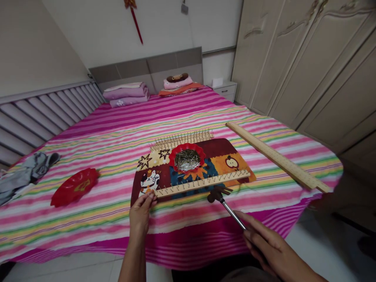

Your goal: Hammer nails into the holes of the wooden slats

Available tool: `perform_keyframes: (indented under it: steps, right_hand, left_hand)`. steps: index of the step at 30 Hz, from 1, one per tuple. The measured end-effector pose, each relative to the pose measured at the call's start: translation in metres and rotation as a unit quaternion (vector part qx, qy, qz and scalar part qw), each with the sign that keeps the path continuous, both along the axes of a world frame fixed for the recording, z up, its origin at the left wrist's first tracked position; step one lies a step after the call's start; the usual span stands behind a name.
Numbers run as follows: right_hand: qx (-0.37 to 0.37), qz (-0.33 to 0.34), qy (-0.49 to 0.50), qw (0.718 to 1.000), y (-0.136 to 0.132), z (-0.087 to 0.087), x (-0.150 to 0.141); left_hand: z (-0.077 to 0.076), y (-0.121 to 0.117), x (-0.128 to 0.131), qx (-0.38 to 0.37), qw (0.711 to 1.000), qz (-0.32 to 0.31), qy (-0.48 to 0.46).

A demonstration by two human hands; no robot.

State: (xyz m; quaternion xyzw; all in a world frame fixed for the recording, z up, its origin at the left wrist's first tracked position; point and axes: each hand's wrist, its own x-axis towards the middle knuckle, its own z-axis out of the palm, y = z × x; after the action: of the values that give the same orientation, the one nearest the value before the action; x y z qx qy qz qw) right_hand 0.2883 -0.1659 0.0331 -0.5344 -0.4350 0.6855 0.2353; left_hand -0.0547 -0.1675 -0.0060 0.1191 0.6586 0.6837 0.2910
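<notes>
My left hand (142, 211) pinches the left end of a narrow wooden strip (202, 182), which has a row of nails standing up along it. In my right hand (263, 235) is a claw hammer (232, 211), its dark head just in front of the strip's right half and apart from it. Beyond the strip, a red scalloped dish (201, 150) holds a heap of loose nails (188, 159). Strip and dish rest on a patterned mat (217, 149) with a cat picture. More nail-studded strips (182, 140) lie behind the dish.
Long wooden strips (273, 156) lie at the right on the striped bedspread (117, 141). To the left are another red dish (75, 187) and grey cloth (38, 168). Folded bedding (127, 94) sits near the headboard; wardrobes (293, 51) stand at the right.
</notes>
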Motion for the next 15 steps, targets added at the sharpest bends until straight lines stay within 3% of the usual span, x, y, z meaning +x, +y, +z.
perform_keyframes:
  steps: [7,11,15]
  right_hand:
    - [0.035,0.053,0.014,0.998,0.004,-0.005,-0.005]
    - [0.123,0.149,0.042,0.98,0.015,-0.005,-0.019]
    - [0.241,0.201,0.026,0.949,0.027,0.007,-0.048]
  left_hand:
    - [-0.008,0.0,-0.004,-0.064,0.992,-0.043,0.099]
    - [-0.012,-0.001,-0.004,-0.112,0.969,-0.044,0.214]
    - [-0.02,-0.002,-0.006,-0.107,0.94,-0.048,0.319]
